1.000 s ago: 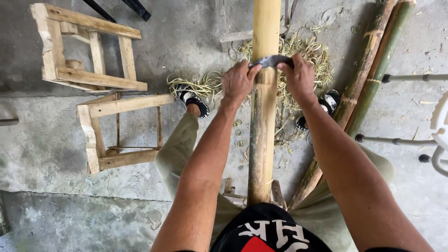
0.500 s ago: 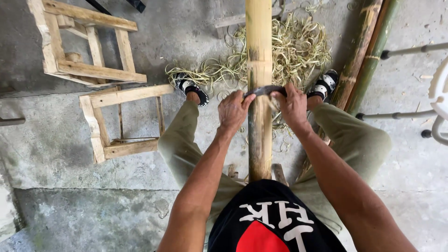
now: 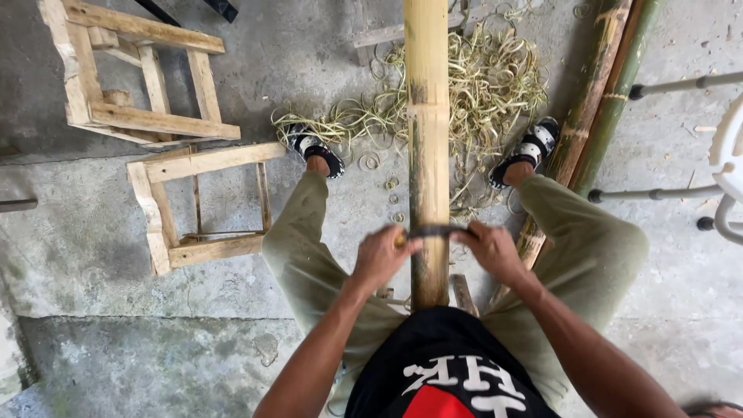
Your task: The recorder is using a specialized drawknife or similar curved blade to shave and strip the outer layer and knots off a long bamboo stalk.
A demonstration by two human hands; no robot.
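Two hands, left hand (image 3: 381,255) and right hand (image 3: 491,249), each closed on one end of one curved scraping blade (image 3: 435,231) laid across one upright bamboo pole (image 3: 428,147), centre. Two green poles (image 3: 611,101) right; two wooden frames (image 3: 166,155) left; one heap of shavings (image 3: 487,85) far.

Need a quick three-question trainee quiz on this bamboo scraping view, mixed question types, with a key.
1. True or false: both hands grip one curved blade laid across the bamboo pole.
2. What lies heaped on the floor between the sandals? A) curly shavings B) nails C) rope
3. Which hand is nearer the wooden frames?

Key: 1 true. 2 A, the shavings. 3 The left hand; the right hand is on the far side of the pole.
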